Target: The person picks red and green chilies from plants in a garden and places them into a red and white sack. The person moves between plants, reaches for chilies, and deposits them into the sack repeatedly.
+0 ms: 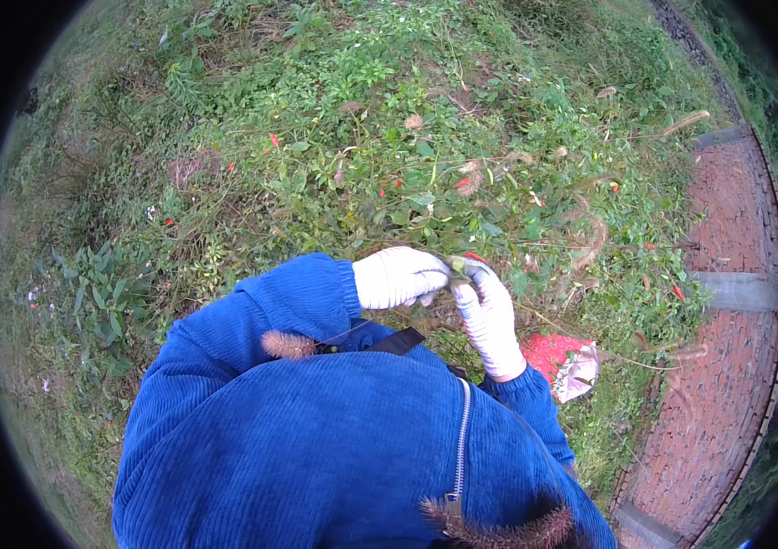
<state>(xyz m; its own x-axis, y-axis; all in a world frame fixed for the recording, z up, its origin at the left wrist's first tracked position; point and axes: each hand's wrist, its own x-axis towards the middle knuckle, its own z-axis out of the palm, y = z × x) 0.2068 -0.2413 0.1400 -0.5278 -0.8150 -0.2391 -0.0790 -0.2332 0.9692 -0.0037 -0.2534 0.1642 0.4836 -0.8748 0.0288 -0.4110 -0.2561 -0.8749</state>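
My left hand (pixel 399 278), in a white striped glove, reaches in from the left with its fingertips pinched together. Facing it is my right hand (pixel 490 322), gloved the same way, its thumb and fingers closed at the fingertips. Between the two sets of fingertips is a small green plant sprig (pixel 459 269), partly covered by the gloves. A red chili pepper (pixel 476 257) shows just beyond my right fingers; whether they touch it I cannot tell. Leafy pepper plants (pixel 423 199) with red and green pods spread in front of both hands.
A red patterned bag (pixel 557 357) with a pale inside lies in the greenery beside my right forearm. Bristly foxtail seed heads (pixel 594 243) arch over the plants on the right. Farther right runs a red brick path (pixel 732 206) crossed by grey strips.
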